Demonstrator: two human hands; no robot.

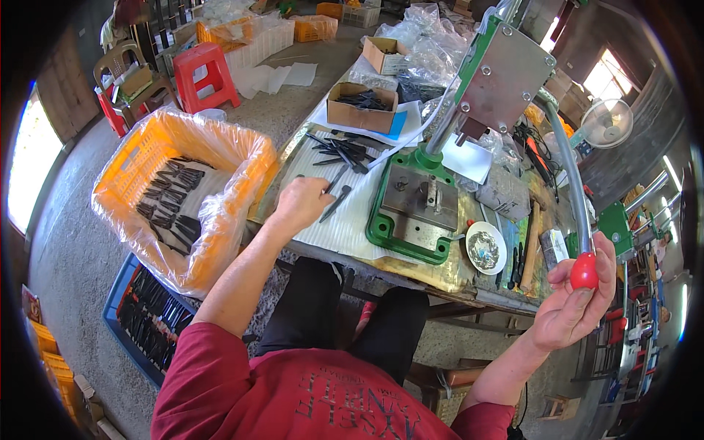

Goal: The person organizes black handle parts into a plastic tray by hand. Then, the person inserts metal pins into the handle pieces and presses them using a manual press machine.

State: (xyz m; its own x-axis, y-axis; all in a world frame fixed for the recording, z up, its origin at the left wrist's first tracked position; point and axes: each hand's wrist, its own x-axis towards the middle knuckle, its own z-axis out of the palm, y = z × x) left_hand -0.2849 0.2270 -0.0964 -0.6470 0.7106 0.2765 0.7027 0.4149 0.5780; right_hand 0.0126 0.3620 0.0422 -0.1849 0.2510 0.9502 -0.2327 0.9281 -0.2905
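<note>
My left hand (301, 204) is closed at the front left of the bench, pinching a slim dark piece (337, 178) that points away from me; its exact kind is partly hidden by the fingers. Just right of it a similar black piece (335, 205) lies on white sheeting, and behind is a loose pile of such black pieces (345, 152). My right hand (583, 297) is curled around the red ball knob (584, 272) of a long steel lever (576, 176). The lever belongs to a green hand press (411, 213), whose metal fixture (429, 199) sits below the ram.
An orange crate lined with plastic (253, 158) holds black pieces at my left; a blue crate (117, 315) of more stands below it. A cardboard box (359, 119) stands behind the pile. Right of the press are a white dish (502, 253), a wooden-handled tool (529, 253) and a stone-like block (504, 192).
</note>
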